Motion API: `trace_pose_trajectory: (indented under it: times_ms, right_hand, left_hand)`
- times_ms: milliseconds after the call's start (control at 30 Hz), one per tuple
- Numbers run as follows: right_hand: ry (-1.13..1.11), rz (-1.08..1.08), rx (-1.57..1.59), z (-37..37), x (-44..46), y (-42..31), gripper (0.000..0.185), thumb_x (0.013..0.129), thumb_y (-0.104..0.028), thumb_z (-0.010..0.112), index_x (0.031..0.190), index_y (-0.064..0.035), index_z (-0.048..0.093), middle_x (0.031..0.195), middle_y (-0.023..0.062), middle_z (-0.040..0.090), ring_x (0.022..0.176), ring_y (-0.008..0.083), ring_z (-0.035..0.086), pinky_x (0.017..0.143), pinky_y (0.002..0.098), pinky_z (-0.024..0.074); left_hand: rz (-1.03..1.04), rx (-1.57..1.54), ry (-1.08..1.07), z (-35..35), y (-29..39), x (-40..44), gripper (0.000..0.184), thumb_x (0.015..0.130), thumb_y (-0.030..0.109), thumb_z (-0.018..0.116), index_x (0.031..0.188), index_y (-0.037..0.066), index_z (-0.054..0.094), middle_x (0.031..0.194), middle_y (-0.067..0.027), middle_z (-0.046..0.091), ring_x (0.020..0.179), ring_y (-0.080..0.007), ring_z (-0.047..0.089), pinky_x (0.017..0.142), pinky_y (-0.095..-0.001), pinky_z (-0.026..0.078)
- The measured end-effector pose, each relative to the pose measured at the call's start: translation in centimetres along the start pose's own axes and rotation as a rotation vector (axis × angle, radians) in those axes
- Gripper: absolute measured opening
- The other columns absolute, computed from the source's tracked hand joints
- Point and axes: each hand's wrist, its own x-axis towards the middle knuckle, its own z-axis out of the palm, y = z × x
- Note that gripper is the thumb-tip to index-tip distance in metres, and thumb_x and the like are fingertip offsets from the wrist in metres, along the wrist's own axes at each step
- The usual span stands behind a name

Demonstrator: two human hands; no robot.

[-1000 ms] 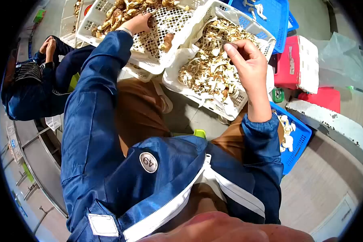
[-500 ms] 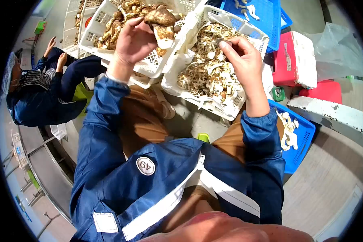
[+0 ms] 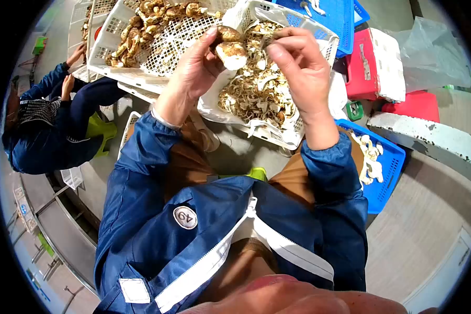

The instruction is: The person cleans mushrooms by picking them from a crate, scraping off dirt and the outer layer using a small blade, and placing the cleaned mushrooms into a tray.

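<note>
My left hand (image 3: 197, 68) is closed around a mushroom (image 3: 230, 49) with a brown cap and a pale, thick stem whose light face points toward me. Close to its right, my right hand (image 3: 304, 68) is pinched at the fingertips on a small dark piece (image 3: 267, 40), too small and blurred to name. A narrow gap separates the mushroom from those fingertips. Below both hands is a white crate (image 3: 327, 49) lined with white sheeting, holding many mushroom trimmings (image 3: 259, 99). To the left, whole brown mushrooms (image 3: 136, 34) lie in another white crate (image 3: 102, 63).
At the right stands a blue basket (image 3: 389, 180) with pale mushroom pieces (image 3: 371, 162). Another blue basket (image 3: 340, 26) is at the top, beside a red and white box (image 3: 374, 65). A co-worker (image 3: 52, 120) sits at the left near a green stool (image 3: 102, 131).
My left hand has carried the mushroom right, away from the left crate and close to my right hand. My right hand has risen slightly and moved left. The view has shifted a little.
</note>
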Motion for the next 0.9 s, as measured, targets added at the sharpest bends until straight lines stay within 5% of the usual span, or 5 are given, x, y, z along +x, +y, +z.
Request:
trace_pose_trajectory:
  times_ms: [167, 300, 433, 633, 900]
  right_hand:
    - [-0.275, -0.439, -0.505, 2.8, -1.2, 0.7, 0.01, 0.075, -0.014, 0.075, 0.081, -0.0079, 0.069, 0.107, 0.0093, 0.065, 0.105, 0.0284, 0.06, 0.087, 0.0396, 0.046]
    - [-0.076, -0.316, -0.366, 2.0, -0.5, 2.0, 0.01, 0.077, -0.008, 0.075, 0.085, -0.0039, 0.071, 0.096, 0.012, 0.068, 0.091, 0.0272, 0.066, 0.078, 0.0362, 0.0532]
    - [0.078, 0.265, 0.133, 1.1, -0.1, 1.8, 0.015, 0.089, -0.014, 0.074, 0.1, -0.0031, 0.071, 0.091, 0.0007, 0.071, 0.082, 0.0053, 0.063, 0.074, 0.0201, 0.0499]
    - [0.065, 0.444, 0.401, 0.8, 0.1, 3.1, 0.014, 0.088, -0.013, 0.075, 0.098, -0.0045, 0.071, 0.089, 0.001, 0.071, 0.08, 0.0067, 0.063, 0.075, 0.0215, 0.0508]
    - [0.102, 0.517, 0.559, -0.9, 0.7, 1.7, 0.027, 0.09, -0.006, 0.068, 0.116, 0.002, 0.064, 0.111, 0.0091, 0.068, 0.1, 0.0167, 0.064, 0.089, 0.0274, 0.0489]
  left_hand:
    - [-0.168, 0.011, 0.027, -0.3, -0.2, 0.1, 0.034, 0.098, 0.04, 0.059, 0.113, 0.01, 0.063, 0.094, -0.0015, 0.065, 0.082, -0.0127, 0.063, 0.076, -0.0284, 0.055]
    - [-0.245, 0.008, -0.118, 0.7, 0.5, -0.9, 0.064, 0.097, 0.061, 0.045, 0.13, 0.007, 0.054, 0.111, -0.0075, 0.064, 0.101, -0.0186, 0.063, 0.092, -0.0337, 0.052]
    - [-0.25, 0.136, -0.098, 1.6, 1.0, -2.1, 0.056, 0.101, 0.047, 0.047, 0.138, 0.005, 0.047, 0.117, -0.0088, 0.063, 0.107, -0.021, 0.063, 0.098, -0.0399, 0.051]
    - [-0.081, 0.254, -0.119, 0.1, 0.6, -1.7, 0.043, 0.096, 0.022, 0.062, 0.132, 0.0, 0.051, 0.114, -0.007, 0.065, 0.099, -0.0142, 0.066, 0.094, -0.0382, 0.056]
    - [-0.07, 0.239, 0.042, 1.8, 1.1, -2.1, 0.046, 0.092, 0.024, 0.069, 0.124, -0.004, 0.053, 0.093, -0.0017, 0.06, 0.078, -0.0097, 0.058, 0.09, -0.0336, 0.055]
